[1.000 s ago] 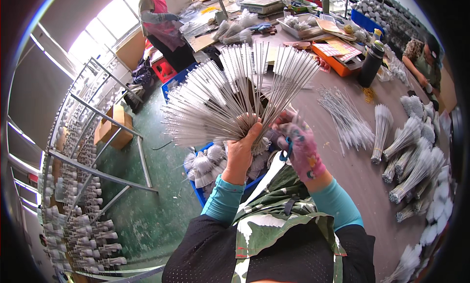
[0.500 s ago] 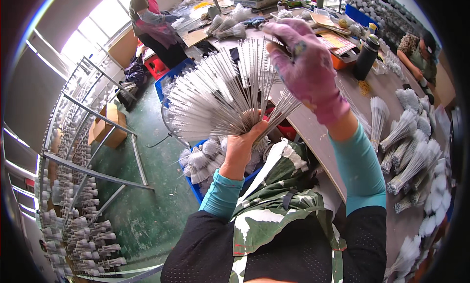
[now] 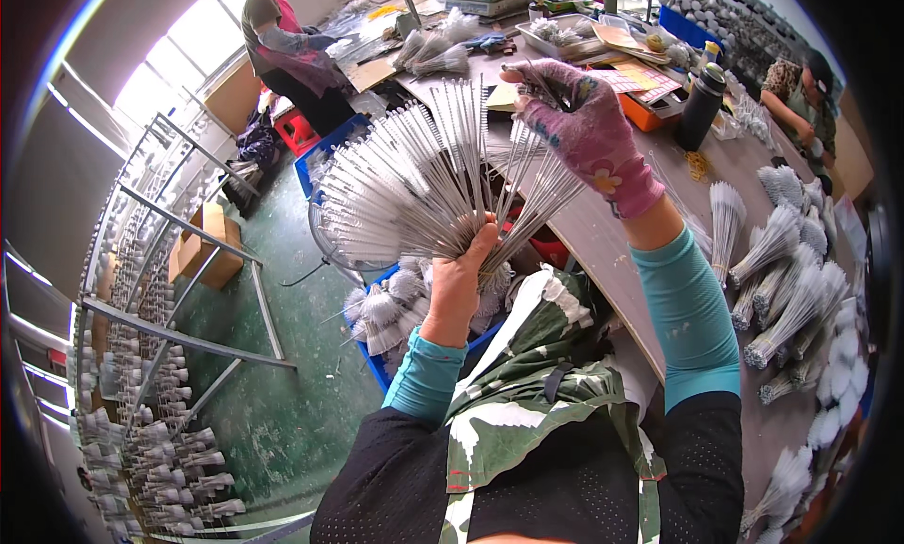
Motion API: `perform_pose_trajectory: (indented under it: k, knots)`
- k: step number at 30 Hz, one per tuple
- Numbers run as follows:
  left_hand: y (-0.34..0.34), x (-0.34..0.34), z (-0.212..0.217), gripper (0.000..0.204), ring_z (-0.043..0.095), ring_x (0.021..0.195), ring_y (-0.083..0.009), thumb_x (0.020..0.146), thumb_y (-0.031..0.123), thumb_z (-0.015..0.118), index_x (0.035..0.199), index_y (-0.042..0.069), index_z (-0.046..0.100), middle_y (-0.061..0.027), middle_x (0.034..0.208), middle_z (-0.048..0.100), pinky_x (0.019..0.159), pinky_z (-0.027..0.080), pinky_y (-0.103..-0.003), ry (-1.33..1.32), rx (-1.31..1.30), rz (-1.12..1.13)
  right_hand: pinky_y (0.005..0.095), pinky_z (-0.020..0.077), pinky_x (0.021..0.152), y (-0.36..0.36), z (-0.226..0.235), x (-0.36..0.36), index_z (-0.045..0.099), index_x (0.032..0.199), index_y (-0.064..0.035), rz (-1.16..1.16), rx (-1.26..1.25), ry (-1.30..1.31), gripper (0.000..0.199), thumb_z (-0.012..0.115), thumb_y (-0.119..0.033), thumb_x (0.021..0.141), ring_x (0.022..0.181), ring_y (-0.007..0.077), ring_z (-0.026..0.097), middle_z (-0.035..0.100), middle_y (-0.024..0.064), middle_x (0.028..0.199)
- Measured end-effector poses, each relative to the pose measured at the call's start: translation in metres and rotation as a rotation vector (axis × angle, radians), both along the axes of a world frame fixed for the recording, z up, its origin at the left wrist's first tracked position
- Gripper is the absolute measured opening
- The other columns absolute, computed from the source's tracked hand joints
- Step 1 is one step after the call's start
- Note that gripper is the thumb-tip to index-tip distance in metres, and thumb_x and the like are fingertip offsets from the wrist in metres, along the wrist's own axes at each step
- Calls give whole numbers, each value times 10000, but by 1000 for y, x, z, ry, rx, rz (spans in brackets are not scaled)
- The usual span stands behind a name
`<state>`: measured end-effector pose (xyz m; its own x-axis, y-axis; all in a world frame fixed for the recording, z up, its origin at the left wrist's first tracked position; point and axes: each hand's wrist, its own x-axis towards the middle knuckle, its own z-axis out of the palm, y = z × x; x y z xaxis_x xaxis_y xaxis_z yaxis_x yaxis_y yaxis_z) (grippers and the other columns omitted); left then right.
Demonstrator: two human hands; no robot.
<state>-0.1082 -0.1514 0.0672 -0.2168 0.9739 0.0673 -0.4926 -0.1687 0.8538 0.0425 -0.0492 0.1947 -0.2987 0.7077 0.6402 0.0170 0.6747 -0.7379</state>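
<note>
My bare left hand (image 3: 458,285) is closed around the stems of a bundle of thin wire brushes (image 3: 400,191). Their white-bristled ends spread upward in a wide fan, most of them leaning left and a smaller group leaning right. My right hand (image 3: 598,139), in a pink flowered glove, is above the right part of the fan. Its fingers curl toward the thumb at the tips of some brushes, and the fingertips partly cover what is pinched there.
Below the bundle is a blue crate (image 3: 381,360) of brush bunches. At right, a table (image 3: 650,290) carries more bunches (image 3: 791,299) and a black flask (image 3: 702,106). A metal rack (image 3: 179,332) stands left. Two people work farther off, one back left, one far right.
My right hand has dropped slightly and turned, its fingers curling down closer to the brush tips. The fan has parted more toward the right. My left hand keeps its hold.
</note>
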Motion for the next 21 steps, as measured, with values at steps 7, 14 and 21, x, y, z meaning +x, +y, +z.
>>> perform_pose_trajectory:
  k: [7,14,21]
  knots:
    - [0,-5,1,171,572,712,-90,794,68,695,956,40,643,-3,829,623,651,469,-228,101,-15,-53,213,468,764,3,14,7,628,1040,10,-46,-1,-283,247,654,-136,843,848,58,564,652,36,953]
    - [-1,-7,-1,156,576,703,-94,792,55,688,941,37,644,-11,830,628,642,470,-235,161,-77,-126,224,469,755,6,10,23,634,1022,10,20,-285,-204,253,660,-163,839,811,74,573,642,27,893]
    - [4,1,-10,174,578,712,-105,797,64,678,962,29,634,-18,819,624,644,470,-250,167,-144,-241,222,464,717,7,-17,30,617,974,11,-207,-233,-265,176,614,-121,858,768,72,549,631,25,836]
